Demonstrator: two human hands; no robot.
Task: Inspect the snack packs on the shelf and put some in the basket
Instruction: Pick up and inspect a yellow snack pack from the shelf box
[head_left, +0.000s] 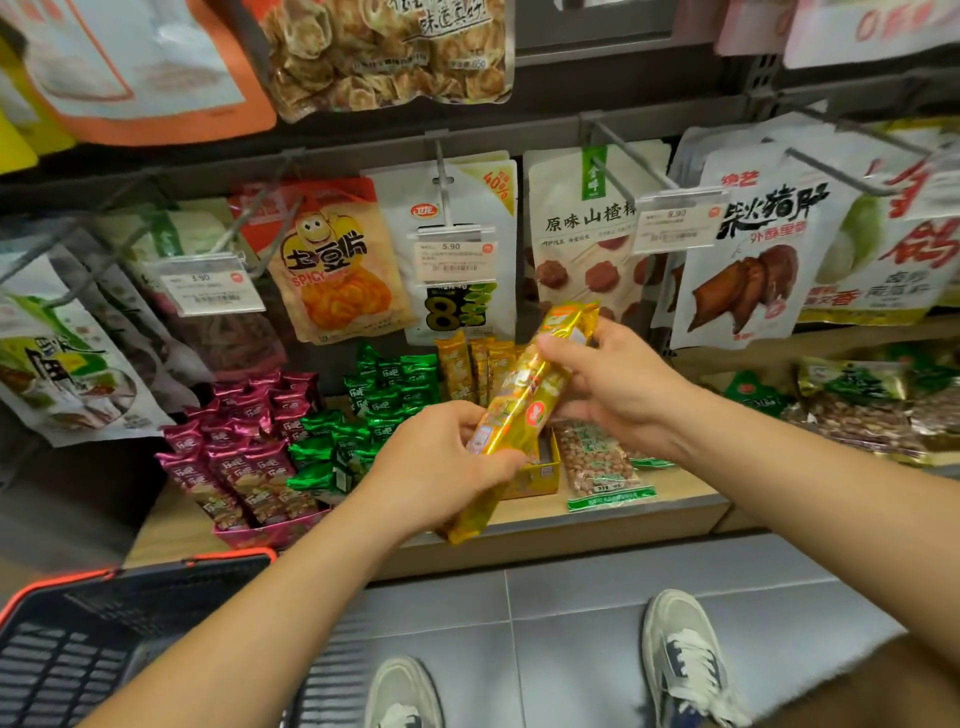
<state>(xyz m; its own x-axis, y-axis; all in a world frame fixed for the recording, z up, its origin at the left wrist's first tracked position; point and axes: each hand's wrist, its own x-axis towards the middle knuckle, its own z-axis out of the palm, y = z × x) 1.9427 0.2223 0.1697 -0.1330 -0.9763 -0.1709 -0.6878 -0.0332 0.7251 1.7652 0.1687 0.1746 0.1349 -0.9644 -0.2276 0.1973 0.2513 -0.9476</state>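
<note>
Head camera: a shopper standing at a snack shelf (519, 540) holds a long yellow-gold snack pack (519, 410) slantwise in front of the display, gripped at both ends. The left hand (431, 467) is closed around the pack's lower end, thumb over the front and fingers curled behind; the right hand (613, 384) pinches the upper part, with the thumb lying across the wrapper and the fingers wrapped behind it. The pack hangs in the air above the shelf edge, just over an open yellow box (545, 473) and in front of more gold packs (467, 369) standing upright at the back. A black basket with an orange rim (78, 639) sits low at the left, under the left forearm and well apart from the pack; what lies inside it cannot be made out. On the shelf, magenta packs (244, 452) fill a tray beside loose green packs (363, 415), and a clear bag of peanuts (602, 462) lies to the right. Above, hanging bags show a potato-chip pouch (332, 265) printed "SPICY", a white bag (457, 249) marked "40%" and a large "8", and price tags reading "3.90", "5.90" and "8.90". The writing on the held pack is too blurred to read. Two grey sneakers (680, 660) stand on the grey tiled floor.
</note>
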